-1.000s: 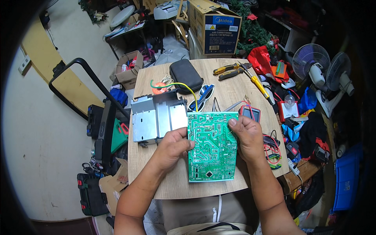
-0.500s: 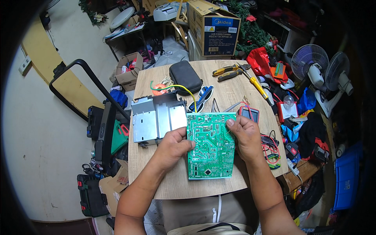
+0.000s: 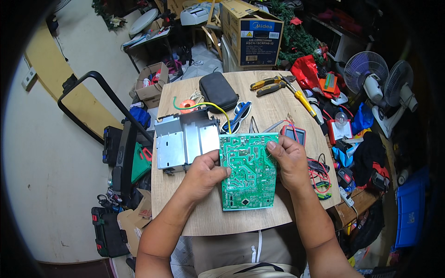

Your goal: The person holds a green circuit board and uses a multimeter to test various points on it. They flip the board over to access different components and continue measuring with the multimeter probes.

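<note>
Circuit board (image 3: 248,178): 1 green board, held up between your 2 hands at the centre of the frame, its soldered face turned toward you.
Left hand (image 3: 205,175): you pinch the board's left edge, thumb on the front, fingers partly hidden behind.
Right hand (image 3: 292,161): you pinch the board's upper right edge, thumb on the front.
Wire (image 3: 227,116): 1 yellow and green strand, curving up from the board's top edge toward the upper left.
Metal case (image 3: 171,149): silver and black, on your table (image 3: 208,220), left of centre.
Black pouch (image 3: 218,91): above centre, with sunglasses (image 3: 237,118) below it.
Pliers (image 3: 270,88): upper right of the table, yellow and black handles.
Meter (image 3: 298,134): red, just above your right hand, partly hidden.
Fans (image 3: 367,73): 2, upper right of the frame.
</note>
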A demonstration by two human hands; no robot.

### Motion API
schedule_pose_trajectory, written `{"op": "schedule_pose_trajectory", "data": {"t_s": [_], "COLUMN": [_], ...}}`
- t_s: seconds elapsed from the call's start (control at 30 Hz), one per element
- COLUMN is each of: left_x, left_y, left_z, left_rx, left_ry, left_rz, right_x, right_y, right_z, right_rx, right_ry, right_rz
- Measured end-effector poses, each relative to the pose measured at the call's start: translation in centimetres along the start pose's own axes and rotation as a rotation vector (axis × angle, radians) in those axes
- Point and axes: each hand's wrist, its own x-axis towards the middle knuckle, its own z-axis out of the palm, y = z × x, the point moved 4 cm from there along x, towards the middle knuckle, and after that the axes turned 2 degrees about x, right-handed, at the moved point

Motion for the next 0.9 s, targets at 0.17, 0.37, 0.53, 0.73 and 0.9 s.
{"op": "schedule_pose_trajectory", "data": {"t_s": [0.17, 0.37, 0.53, 0.73, 0.9], "left_x": [-0.8, -2.9, -3.9, -5.1, -5.6], "left_y": [0.7, 4.2, 4.6, 5.0, 4.9], "left_z": [0.4, 2.0, 1.9, 0.7, 0.3], "left_rx": [0.217, 1.049, 1.11, 1.141, 1.235], "left_ry": [0.097, 0.233, 0.323, 0.291, 0.308], "left_rz": [0.107, 1.022, 1.244, 1.428, 1.435], "right_x": [-0.6, -2.8, -3.2, -3.7, -3.1], "right_y": [-1.3, -4.1, -4.1, -2.9, -1.7], "right_z": [-0.1, 0.6, 1.0, 0.9, 0.7], "right_rx": [-0.312, -0.605, -0.485, -0.154, -0.01], "right_ry": [0.045, 0.025, -0.145, -0.258, -0.261], "right_rz": [-0.243, -1.05, -1.014, -0.618, -0.512]}}
